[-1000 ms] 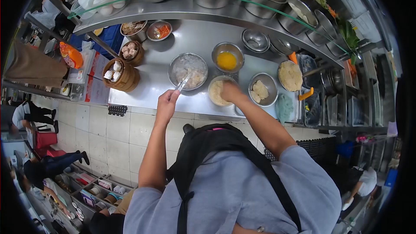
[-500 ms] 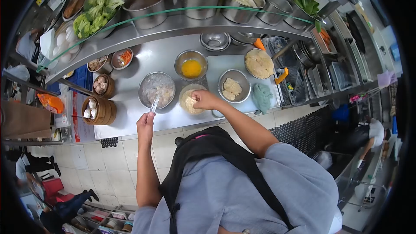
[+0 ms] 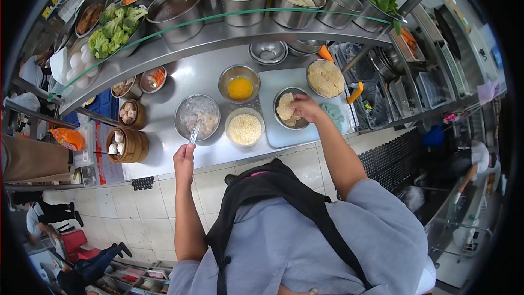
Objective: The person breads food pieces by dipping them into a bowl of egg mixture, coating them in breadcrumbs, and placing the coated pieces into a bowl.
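Closed round the handle of silver tongs (image 3: pixel 195 132), my left hand (image 3: pixel 184 158) is at the front of a metal bowl (image 3: pixel 178 110) of pale, wet food. The tips of the tongs rest in that food. My right hand (image 3: pixel 307 108) is over a metal bowl (image 3: pixel 292 90) at the right, its fingers on a crumb-coated piece (image 3: pixel 285 107). Between the hands stands a bowl of pale crumbs (image 3: pixel 245 129). Behind it is a metal bowl with beaten yellow egg (image 3: pixel 240 88).
A light cutting board (image 3: pixel 278 141) lies under the right bowl, beside a green cloth (image 3: pixel 333 113). Bamboo steamers (image 3: pixel 134 146) stand at the left. A steel shelf (image 3: pixel 218 28) with food containers runs above the back. Other people are in the distance.
My right hand has moved right, from the crumb bowl to the bowl with the coated pieces. My left hand still holds the tongs in the same bowl.
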### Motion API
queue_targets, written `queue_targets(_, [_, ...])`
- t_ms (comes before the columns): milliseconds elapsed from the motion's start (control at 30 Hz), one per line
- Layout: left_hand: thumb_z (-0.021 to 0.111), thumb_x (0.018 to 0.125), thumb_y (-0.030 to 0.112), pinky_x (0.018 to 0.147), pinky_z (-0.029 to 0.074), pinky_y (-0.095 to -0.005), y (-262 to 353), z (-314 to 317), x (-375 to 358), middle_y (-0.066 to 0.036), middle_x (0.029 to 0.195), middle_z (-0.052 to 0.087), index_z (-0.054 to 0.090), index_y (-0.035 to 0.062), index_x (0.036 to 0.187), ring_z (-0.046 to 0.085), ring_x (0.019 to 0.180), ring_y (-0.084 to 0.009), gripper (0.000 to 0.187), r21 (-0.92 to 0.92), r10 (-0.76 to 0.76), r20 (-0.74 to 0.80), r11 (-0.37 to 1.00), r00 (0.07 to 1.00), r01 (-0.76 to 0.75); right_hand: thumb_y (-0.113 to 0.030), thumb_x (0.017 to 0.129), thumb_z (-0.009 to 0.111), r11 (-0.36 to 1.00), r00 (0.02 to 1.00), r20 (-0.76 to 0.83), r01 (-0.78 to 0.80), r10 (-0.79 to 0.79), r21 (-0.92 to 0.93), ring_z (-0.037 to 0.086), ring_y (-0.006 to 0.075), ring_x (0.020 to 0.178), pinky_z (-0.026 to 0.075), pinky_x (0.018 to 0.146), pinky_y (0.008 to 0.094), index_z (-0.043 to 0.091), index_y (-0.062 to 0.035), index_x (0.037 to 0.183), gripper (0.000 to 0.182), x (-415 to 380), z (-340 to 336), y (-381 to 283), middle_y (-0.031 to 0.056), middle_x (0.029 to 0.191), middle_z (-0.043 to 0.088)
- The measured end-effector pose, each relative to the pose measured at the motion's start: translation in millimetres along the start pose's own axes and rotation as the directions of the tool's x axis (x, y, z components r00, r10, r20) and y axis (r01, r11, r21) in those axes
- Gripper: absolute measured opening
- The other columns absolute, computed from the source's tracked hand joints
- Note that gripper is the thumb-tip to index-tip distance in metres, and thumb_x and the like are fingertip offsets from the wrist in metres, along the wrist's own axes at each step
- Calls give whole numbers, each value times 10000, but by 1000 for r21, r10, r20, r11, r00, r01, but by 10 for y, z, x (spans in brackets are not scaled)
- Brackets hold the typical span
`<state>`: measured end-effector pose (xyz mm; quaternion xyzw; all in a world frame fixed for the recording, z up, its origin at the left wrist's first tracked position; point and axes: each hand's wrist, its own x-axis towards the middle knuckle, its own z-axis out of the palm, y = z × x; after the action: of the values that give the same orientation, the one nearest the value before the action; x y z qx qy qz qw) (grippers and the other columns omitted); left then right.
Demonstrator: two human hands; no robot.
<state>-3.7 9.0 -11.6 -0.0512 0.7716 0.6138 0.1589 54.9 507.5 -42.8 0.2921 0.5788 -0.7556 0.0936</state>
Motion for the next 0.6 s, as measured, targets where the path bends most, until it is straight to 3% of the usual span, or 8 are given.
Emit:
queue_targets(33, [605, 1042, 343, 432, 203, -223, 13, 8, 14, 111, 601, 380, 707, 36, 1000, 275, 482, -7, 326, 3, 1, -1, 1000, 1000, -1, -124, 862, 737, 1000, 1000, 2, 1, -1, 2, 693, 172, 935, 561, 762, 320, 678, -59, 1072, 227, 12, -55, 25, 56, 1015, 709])
queue_targets(67, [613, 1037, 345, 450, 225, -226, 33, -2, 38, 103, 612, 397, 711, 35, 990, 298, 503, -13, 328, 27, 20, -3, 999, 1000, -20, -155, 863, 742, 885, 969, -140, 121, -203, -450, 702, 187, 912, 563, 771, 333, 698, -39, 1063, 235, 33, -89, 61, 84, 981, 728])
queue_targets(100, [621, 1032, 346, 468, 247, -229, 70, -35, 74, 95, 624, 414, 715, 33, 981, 321, 524, -19, 331, 52, 39, -12, 998, 999, -39, -187, 864, 747, 567, 884, -161, 133, -439, -813, 712, 202, 889, 564, 780, 346, 718, -19, 1055, 256, 72, -85, 67, 111, 947, 748])
queue_targets(200, [639, 1007, 331, 578, 382, -328, 42, -208, 241, -14, 657, 511, 686, -5, 954, 444, 617, -147, 344, 265, 194, -85, 950, 977, -165, -263, 854, 746, 668, 822, -260, 183, -506, -721, 727, 249, 832, 557, 784, 359, 740, -7, 1092, 349, -133, -36, -94, 173, 901, 760])
queue_targets(233, [646, 991, 335, 667, 471, -411, 60, -275, 288, -148, 734, 642, 677, -2, 951, 590, 683, -291, 341, 431, 345, -79, 858, 935, -280, -269, 856, 738, 701, 831, -261, 200, -492, -685, 728, 256, 822, 553, 776, 359, 739, -9, 1110, 363, -154, -64, -94, 176, 903, 759])
queue_targets(300, [642, 977, 361, 750, 513, -468, 299, -306, 276, -232, 862, 700, 692, 20, 939, 675, 825, -393, 346, 668, 354, -70, 711, 933, -220, -263, 862, 727, 826, 901, -247, 179, -355, -534, 724, 245, 812, 544, 760, 351, 737, 2, 1097, 354, -159, -164, -47, 171, 900, 757])
queue_targets(400, [643, 971, 407, 790, 513, -502, 681, -239, 233, -226, 964, 722, 716, 25, 968, 677, 923, -428, 389, 839, 137, -24, 542, 990, -54, -221, 868, 719, 719, 861, -245, 182, -446, -670, 710, 207, 819, 536, 757, 338, 727, 25, 1103, 340, -140, -294, 97, 139, 889, 756])
queue_targets(600, [603, 967, 466, 886, 540, -512, 920, -123, 332, -247, 1052, 723, 731, 23, 1031, 690, 1027, -423, 465, 948, -24, 51, 317, 998, -41, -184, 880, 702, 777, 877, -211, 242, -431, -582, 696, 186, 876, 529, 807, 320, 710, 54, 1126, 342, -497, -90, -41, 134, 955, 752])
